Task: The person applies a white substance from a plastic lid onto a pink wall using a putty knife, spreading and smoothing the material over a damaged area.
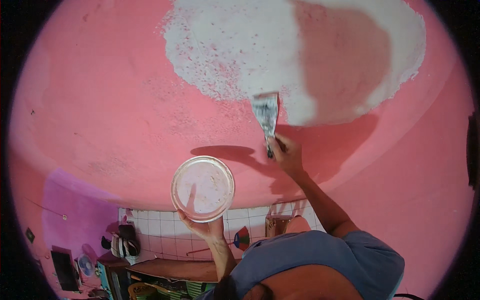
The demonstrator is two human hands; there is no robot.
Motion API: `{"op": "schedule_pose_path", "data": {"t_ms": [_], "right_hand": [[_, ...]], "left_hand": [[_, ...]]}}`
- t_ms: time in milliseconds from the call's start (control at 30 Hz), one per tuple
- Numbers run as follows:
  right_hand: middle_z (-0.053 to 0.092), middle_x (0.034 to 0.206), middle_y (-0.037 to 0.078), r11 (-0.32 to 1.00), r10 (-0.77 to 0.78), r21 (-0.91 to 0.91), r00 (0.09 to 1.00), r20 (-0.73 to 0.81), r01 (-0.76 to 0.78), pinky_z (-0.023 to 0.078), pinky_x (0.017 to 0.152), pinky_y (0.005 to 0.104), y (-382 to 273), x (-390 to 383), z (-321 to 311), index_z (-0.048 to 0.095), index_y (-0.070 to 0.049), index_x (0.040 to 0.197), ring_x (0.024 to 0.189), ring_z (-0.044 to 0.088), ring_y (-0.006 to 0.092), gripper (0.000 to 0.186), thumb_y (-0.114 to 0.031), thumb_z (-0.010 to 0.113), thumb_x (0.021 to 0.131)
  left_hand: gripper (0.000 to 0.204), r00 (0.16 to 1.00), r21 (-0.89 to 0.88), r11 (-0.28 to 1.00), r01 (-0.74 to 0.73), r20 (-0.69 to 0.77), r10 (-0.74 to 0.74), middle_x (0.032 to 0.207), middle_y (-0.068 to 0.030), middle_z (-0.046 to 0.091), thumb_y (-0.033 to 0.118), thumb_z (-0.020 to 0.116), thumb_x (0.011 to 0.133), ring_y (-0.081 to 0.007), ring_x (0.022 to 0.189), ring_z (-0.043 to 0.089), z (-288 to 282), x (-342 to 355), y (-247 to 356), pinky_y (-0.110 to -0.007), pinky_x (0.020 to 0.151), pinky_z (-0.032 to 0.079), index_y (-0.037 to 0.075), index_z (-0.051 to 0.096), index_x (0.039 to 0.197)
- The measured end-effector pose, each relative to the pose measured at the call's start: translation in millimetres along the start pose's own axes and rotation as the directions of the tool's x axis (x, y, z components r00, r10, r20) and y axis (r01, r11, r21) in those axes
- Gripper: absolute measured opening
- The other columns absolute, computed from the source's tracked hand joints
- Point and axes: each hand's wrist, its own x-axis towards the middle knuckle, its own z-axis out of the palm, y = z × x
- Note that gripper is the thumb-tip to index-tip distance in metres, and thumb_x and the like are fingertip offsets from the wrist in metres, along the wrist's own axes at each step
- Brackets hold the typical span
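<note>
Right fingers [284,148] clasping scraper [265,111], left fingers [184,218] holding lid [200,180], white-patched pink wall [125,75], tiled floor [165,227]

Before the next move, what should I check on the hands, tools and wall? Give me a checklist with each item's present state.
1. Right hand has the scraper by its handle: ok.
2. Left hand supports the lid at its lower edge: ok.
3. Scraper blade is clean: not ok, pale smears cover it.
4. Blade edge touches the wall: cannot tell; it appears at the lower border of the white patch, but contact is unclear.
5. White patch is even: not ok, pink specks show through on its left side.
6. Broom is apart from both hands: ok, it is down by the tiled floor.
</note>
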Motion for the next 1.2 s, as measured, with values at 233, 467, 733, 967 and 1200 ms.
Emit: {"op": "schedule_pose_path", "data": {"t_ms": [233,467,733,967,1200], "right_hand": [[0.048,0.059,-0.005,0.999,0.029,-0.031,1.0,-0.007,-0.029,0.035,0.047,0.0223,39,-6,3,0.064,-0.001,0.086,0.054,0.042,0.0014,0.019,-0.018,0.058,0.093],[0.049,0.06,-0.005,0.99,0.055,0.127,0.998,-0.011,-0.053,0.035,0.048,0.0217,-12,3,7,0.064,-0.001,0.087,0.054,0.042,0.0022,0.022,-0.022,0.058,0.093],[0.047,0.059,-0.006,0.997,0.047,0.063,0.999,-0.003,-0.046,0.035,0.046,0.0222,7,-20,3,0.066,-0.001,0.1,0.052,0.041,0.0022,0.019,-0.017,0.058,0.093],[0.049,0.059,-0.005,0.974,-0.156,0.162,0.987,-0.037,0.16,0.031,0.04,0.0196,-65,28,15,0.065,0.001,0.099,0.046,0.04,0.0002,0.016,-0.012,0.058,0.094],[0.045,0.056,-0.006,0.989,-0.051,0.14,0.998,0.043,0.044,0.033,0.043,0.0228,-17,7,5,0.062,0.0,0.081,0.052,0.04,0.0006,0.021,-0.017,0.058,0.093]], "left_hand": [[0.083,1.0,0.025,1.0,-0.007,-0.003,0.007,0.148,-0.0237,0.02,0.051,0.057,0.084,-0.0381,0.137,0.022,7,0,-1,-0.061,0.11,0.019,0.0,0.027,0.143],[0.083,0.998,0.007,0.998,0.057,0.013,-0.057,0.149,-0.0235,0.02,0.052,0.056,0.085,-0.0377,0.137,0.021,5,0,-3,-0.061,0.11,0.018,0.001,0.026,0.143],[0.082,0.998,-0.014,0.998,0.066,0.025,-0.065,0.149,-0.0217,0.021,0.052,0.055,0.086,-0.0378,0.137,0.022,4,3,-7,-0.061,0.11,0.019,0.002,0.025,0.144],[0.079,0.998,0.008,0.998,0.059,-0.004,-0.059,0.149,-0.0211,0.023,0.052,0.055,0.086,-0.0363,0.137,0.023,12,0,-7,-0.06,0.11,0.019,0.003,0.03,0.142],[0.081,0.999,-0.001,0.999,0.045,-0.001,-0.045,0.148,-0.0221,0.024,0.054,0.055,0.085,-0.0375,0.137,0.023,8,0,-7,-0.062,0.109,0.019,0.003,0.029,0.142]]}}
